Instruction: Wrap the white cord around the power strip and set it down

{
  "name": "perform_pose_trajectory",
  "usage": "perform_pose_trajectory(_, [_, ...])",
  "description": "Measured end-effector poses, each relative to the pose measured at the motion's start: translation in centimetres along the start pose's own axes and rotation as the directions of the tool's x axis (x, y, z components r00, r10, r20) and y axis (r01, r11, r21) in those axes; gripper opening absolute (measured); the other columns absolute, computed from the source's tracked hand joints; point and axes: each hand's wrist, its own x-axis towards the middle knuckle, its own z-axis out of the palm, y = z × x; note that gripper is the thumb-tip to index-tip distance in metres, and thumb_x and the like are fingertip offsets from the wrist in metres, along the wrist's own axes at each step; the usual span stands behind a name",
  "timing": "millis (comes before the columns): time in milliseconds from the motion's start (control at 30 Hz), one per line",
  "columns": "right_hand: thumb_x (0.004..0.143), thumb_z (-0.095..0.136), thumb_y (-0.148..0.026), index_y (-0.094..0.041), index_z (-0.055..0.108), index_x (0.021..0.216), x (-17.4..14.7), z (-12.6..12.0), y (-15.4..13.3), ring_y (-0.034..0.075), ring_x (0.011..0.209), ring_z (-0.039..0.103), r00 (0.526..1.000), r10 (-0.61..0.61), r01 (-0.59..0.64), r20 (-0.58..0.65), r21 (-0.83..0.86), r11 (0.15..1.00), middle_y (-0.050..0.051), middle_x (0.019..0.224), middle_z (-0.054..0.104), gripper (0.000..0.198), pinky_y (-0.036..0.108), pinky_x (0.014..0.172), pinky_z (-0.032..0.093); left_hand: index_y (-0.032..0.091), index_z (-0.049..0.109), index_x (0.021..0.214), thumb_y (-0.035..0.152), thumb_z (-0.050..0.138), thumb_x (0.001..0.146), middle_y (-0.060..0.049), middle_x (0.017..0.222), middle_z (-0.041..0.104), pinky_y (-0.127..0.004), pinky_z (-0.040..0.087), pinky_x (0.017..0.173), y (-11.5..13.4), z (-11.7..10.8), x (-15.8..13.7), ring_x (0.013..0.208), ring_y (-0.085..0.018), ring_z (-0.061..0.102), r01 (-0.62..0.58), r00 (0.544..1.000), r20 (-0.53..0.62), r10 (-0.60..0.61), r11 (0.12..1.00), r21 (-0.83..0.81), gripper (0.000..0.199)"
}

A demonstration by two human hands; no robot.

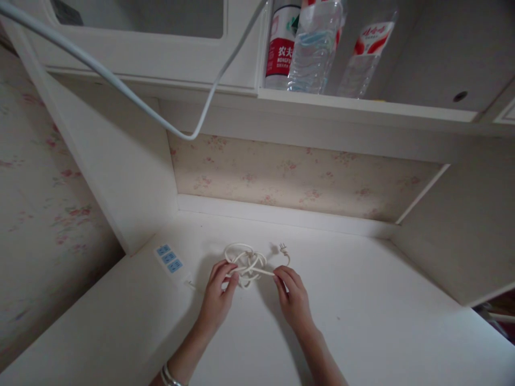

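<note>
left hand (220, 287): your grip pinches the power cord (263, 272)
right hand (293, 295): pinches it too, nearer the plug (284, 250)
power cord: held span roughly parallel to the desk's (382, 311) back edge

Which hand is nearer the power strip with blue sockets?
Left. The left hand is to the right of the power strip, pinching the white cord; the right hand, also pinching it, is farther right.

A white worktop (374, 321) is spreading between upright side panels (120, 155), while a white cabinet (153, 59) is extending overhead. Flower-patterned wallpaper (257, 177) is showing at the back and far left; dim light is leaving the cabinet's open compartment (426, 59) shadowed.
</note>
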Motion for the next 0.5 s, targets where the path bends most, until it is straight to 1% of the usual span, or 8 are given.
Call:
perform_pose_trajectory(67, [0.095, 0.044, -0.032, -0.021, 0.064, 0.105, 0.0, 0.1, 0.1, 0.020, 0.099, 0.056, 0.998, 0.007, -0.003, 0.056, -0.066, 0.998, 0.009, 0.104, 0.065, 0.025, 0.037, 0.089, 0.046, 0.020, 0.063, 0.094, 0.038, 0.045, 0.092, -0.007, 0.100, 0.058, -0.030, 0.051, 0.077, 0.3, -0.4, 0.1, 0.091, -0.018, 0.059, -0.029, 0.999, -0.042, 0.034, 0.993, 0.114, 0.025])
perform_pose_trajectory(133, [0.096, 0.044, -0.035, -0.020, 0.063, 0.109, 0.1, 0.0, 0.1, 0.020, 0.094, 0.056, 0.989, 0.037, -0.016, 0.143, -0.144, 0.989, 0.008, 0.101, 0.066, 0.027, 0.036, 0.086, 0.044, 0.020, 0.061, 0.087, 0.039, 0.045, 0.092, -0.004, 0.087, 0.058, -0.030, 0.049, 0.073, 0.3, -0.7, 0.1, 0.079, -0.017, 0.058, -0.042, 0.995, -0.079, 0.062, 0.972, 0.231, 0.025])
perform_pose_trajectory(233, [0.094, 0.046, -0.040, -0.023, 0.065, 0.106, 0.1, -0.1, 0.2, 0.021, 0.094, 0.056, 0.958, 0.091, -0.013, 0.273, -0.275, 0.961, 0.007, 0.099, 0.067, 0.028, 0.035, 0.084, 0.042, 0.020, 0.060, 0.085, 0.041, 0.043, 0.092, -0.003, 0.082, 0.057, -0.032, 0.047, 0.073, 0.0, -0.9, 0.4, 0.077, -0.019, 0.058, -0.020, 0.988, -0.137, 0.070, 0.943, 0.332, 0.027])
perform_pose_trajectory(300, [0.094, 0.047, -0.040, -0.026, 0.067, 0.100, 0.1, -0.2, 0.5, 0.021, 0.103, 0.054, 0.944, 0.114, 0.001, 0.311, -0.348, 0.938, 0.006, 0.104, 0.066, 0.026, 0.036, 0.088, 0.039, 0.021, 0.059, 0.084, 0.043, 0.040, 0.093, -0.004, 0.081, 0.058, -0.032, 0.047, 0.072, -0.4, -1.0, 0.5, 0.079, -0.020, 0.058, 0.016, 0.986, -0.159, 0.042, 0.939, 0.344, 0.030])
perform_pose_trajectory(400, [0.095, 0.044, -0.038, -0.026, 0.066, 0.100, 0.0, -0.2, 1.1, 0.022, 0.117, 0.048, 0.945, 0.133, -0.003, 0.299, -0.399, 0.917, 0.005, 0.109, 0.064, 0.026, 0.041, 0.100, 0.032, 0.021, 0.056, 0.081, 0.045, 0.038, 0.094, -0.003, 0.079, 0.056, -0.031, 0.047, 0.068, -0.9, -1.0, 0.6, 0.077, -0.020, 0.059, 0.081, 0.986, -0.165, -0.033, 0.953, 0.291, 0.033])
perform_pose_trajectory(433, [0.096, 0.042, -0.038, -0.026, 0.066, 0.100, 0.0, -0.1, 1.3, 0.021, 0.117, 0.048, 0.946, 0.134, -0.005, 0.296, -0.400, 0.917, 0.005, 0.108, 0.064, 0.027, 0.043, 0.102, 0.029, 0.021, 0.055, 0.080, 0.046, 0.038, 0.093, -0.003, 0.079, 0.056, -0.030, 0.048, 0.066, -0.9, -0.9, 0.6, 0.075, -0.019, 0.059, 0.102, 0.984, -0.167, -0.059, 0.960, 0.261, 0.034])
perform_pose_trajectory(500, [0.097, 0.038, -0.038, -0.025, 0.066, 0.097, 0.0, 0.1, 1.6, 0.019, 0.108, 0.053, 0.949, 0.125, -0.005, 0.289, -0.382, 0.924, 0.005, 0.101, 0.065, 0.031, 0.042, 0.103, 0.029, 0.021, 0.055, 0.080, 0.047, 0.039, 0.093, -0.002, 0.078, 0.057, -0.028, 0.048, 0.063, -0.7, -0.9, 0.5, 0.073, -0.019, 0.060, 0.136, 0.981, -0.161, -0.105, 0.971, 0.197, 0.034])
